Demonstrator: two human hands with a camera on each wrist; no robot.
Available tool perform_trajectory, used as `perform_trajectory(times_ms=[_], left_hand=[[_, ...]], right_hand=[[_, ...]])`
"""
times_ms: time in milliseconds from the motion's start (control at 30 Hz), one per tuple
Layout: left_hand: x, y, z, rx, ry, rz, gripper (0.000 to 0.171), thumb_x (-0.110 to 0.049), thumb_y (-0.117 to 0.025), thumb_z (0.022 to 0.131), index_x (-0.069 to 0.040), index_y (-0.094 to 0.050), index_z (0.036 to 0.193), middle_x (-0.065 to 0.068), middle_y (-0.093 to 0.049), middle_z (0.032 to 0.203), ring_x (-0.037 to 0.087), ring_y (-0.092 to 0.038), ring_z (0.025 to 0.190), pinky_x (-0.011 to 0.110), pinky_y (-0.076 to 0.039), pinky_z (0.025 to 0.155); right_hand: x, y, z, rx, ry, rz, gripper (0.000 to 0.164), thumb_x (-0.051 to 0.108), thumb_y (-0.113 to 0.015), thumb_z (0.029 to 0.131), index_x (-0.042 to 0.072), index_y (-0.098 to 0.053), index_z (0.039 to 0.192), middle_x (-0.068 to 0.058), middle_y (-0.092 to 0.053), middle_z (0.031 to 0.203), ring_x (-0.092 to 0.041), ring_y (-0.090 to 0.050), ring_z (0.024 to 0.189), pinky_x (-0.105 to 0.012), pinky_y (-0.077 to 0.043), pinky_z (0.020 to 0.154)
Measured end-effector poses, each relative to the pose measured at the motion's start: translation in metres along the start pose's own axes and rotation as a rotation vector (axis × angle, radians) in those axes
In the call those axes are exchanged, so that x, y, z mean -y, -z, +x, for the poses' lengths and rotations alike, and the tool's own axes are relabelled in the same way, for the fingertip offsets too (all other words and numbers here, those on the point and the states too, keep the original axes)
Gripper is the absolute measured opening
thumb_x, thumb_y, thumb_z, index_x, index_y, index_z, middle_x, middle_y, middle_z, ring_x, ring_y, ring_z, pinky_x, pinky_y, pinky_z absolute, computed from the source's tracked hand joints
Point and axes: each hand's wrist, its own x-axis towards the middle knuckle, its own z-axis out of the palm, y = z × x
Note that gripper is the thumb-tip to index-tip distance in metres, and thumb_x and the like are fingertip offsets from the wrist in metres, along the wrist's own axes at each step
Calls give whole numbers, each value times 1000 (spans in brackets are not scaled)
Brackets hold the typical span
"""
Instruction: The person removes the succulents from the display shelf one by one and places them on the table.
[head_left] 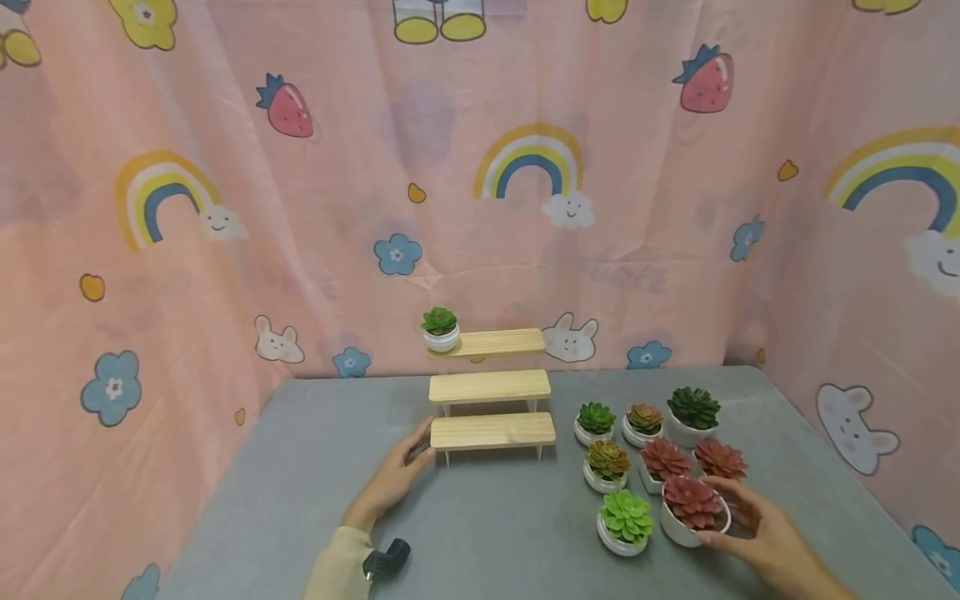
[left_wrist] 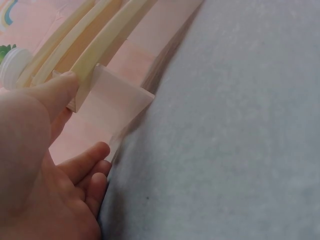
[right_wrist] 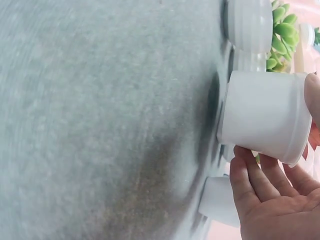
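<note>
At the left end of the lowest step of a three-step wooden display stand [head_left: 492, 432], my left hand [head_left: 392, 477] holds the board's end between thumb and index finger. Its other fingers [left_wrist: 82, 165] lie loosely bent beside the clear support. On the right, my right hand [head_left: 768, 533] grips a red potted succulent [head_left: 692, 502] by its white pot [right_wrist: 265, 112], thumb on one side and fingers on the other. The pot's base is close over the table. A green potted succulent [head_left: 440, 327] stands at the left end of the top step.
Around the right hand stand several other potted succulents, including a bright green one [head_left: 626, 518], an orange-green one [head_left: 606, 462] and a dark green one [head_left: 692, 412]. A pink patterned curtain [head_left: 337, 208] hangs behind the grey table [head_left: 495, 533].
</note>
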Motion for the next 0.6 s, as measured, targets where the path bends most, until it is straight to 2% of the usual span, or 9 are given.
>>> perform_trajectory(times_ms=[67, 233, 267, 333, 433, 500, 600], left_hand=[[-1, 0, 0, -1, -3, -2, 62, -37, -58, 102, -24, -36, 158, 8, -43, 161, 38, -33, 152, 67, -22, 122], [-3, -1, -1, -3, 8, 1, 62, -38, -57, 103, -24, -35, 159, 8, -42, 161, 38, -33, 152, 67, -22, 122], [-3, -1, -1, -3, 11, 0, 61, -38, -57, 103, -25, -35, 159, 7, -42, 161, 37, -32, 153, 66, -22, 122], [-4, -1, -1, -4, 13, 2, 61, -38, -57, 103, -26, -35, 159, 8, -42, 161, 38, -32, 153, 66, -22, 123], [-3, -1, -1, -3, 16, 2, 61, -38, -56, 103, -26, -35, 159, 9, -41, 162, 38, -30, 153, 65, -21, 123], [-2, -1, -1, -1, 16, 2, 61, -39, -56, 104, -25, -34, 159, 9, -41, 162, 38, -30, 154, 65, -20, 124], [-1, 0, -1, 3, 15, 3, 61, -38, -55, 104, -25, -34, 159, 9, -40, 162, 38, -29, 154, 65, -20, 124]], right_hand=[[-2, 0, 0, 18, -6, 2, 69, 11, -81, 85, -8, -46, 142, -27, -56, 136, 23, -49, 102, -12, -54, 78], [-3, -1, -1, 44, -29, -1, 69, 15, -80, 87, -6, -45, 143, -22, -56, 138, 23, -48, 102, -13, -53, 78], [-3, -2, -1, 42, -39, -1, 69, 15, -81, 87, -5, -45, 143, -17, -57, 136, 23, -48, 102, -13, -54, 78], [-1, -2, -2, 49, -40, -2, 69, 14, -80, 87, -6, -45, 143, -21, -55, 137, 23, -48, 102, -14, -54, 78], [-1, -1, -3, 63, -41, 0, 69, 14, -80, 87, -7, -45, 142, -19, -55, 137, 24, -48, 102, -13, -54, 78], [-4, -1, -3, 75, -19, 11, 68, 12, -80, 87, -8, -45, 142, -8, -57, 135, 23, -49, 102, -13, -54, 78], [-9, 1, -1, 122, -19, 56, 69, 12, -78, 89, -8, -42, 144, 21, -53, 128, 23, -49, 104, -13, -54, 80]])
